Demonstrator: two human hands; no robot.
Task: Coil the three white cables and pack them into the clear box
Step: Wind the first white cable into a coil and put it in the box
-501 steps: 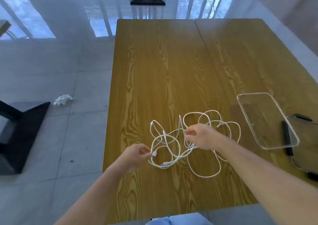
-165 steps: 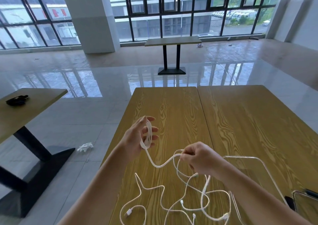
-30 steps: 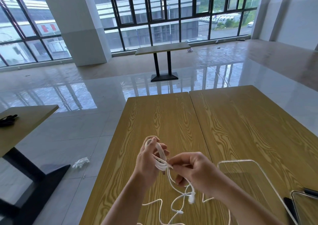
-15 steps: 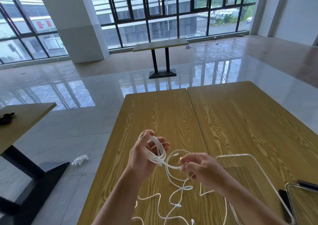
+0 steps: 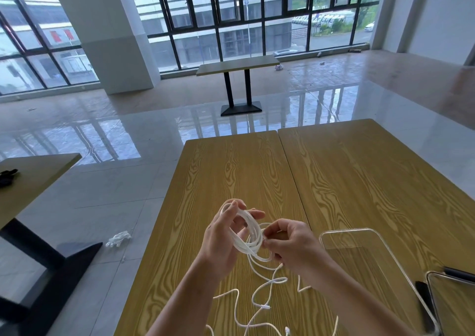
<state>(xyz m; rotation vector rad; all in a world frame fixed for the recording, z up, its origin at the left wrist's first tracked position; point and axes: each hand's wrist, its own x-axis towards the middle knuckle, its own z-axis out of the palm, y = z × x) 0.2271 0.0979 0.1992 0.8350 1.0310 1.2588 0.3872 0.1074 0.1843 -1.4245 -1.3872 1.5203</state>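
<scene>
My left hand (image 5: 223, 243) holds a coil of white cable (image 5: 250, 233) looped round its fingers, raised above the wooden table (image 5: 231, 176). Right beside the coil, my right hand (image 5: 290, 248) pinches the same cable where it joins the loops. From there the cable hangs down to the loose white cables (image 5: 264, 302) lying tangled on the table near its front edge. The clear box (image 5: 359, 235) lies open on the table to the right of my right hand, with nothing in it.
The box's clear lid (image 5: 452, 299) with black clips lies at the right edge, beside the box. A second table (image 5: 36, 179) stands to the left, a third (image 5: 237, 66) farther back by the windows. A white scrap (image 5: 118, 238) lies on the tiled floor.
My right hand has come back up against the coil, laying another loop on my left hand. The coil is thicker than a second ago, and less cable hangs loose.
</scene>
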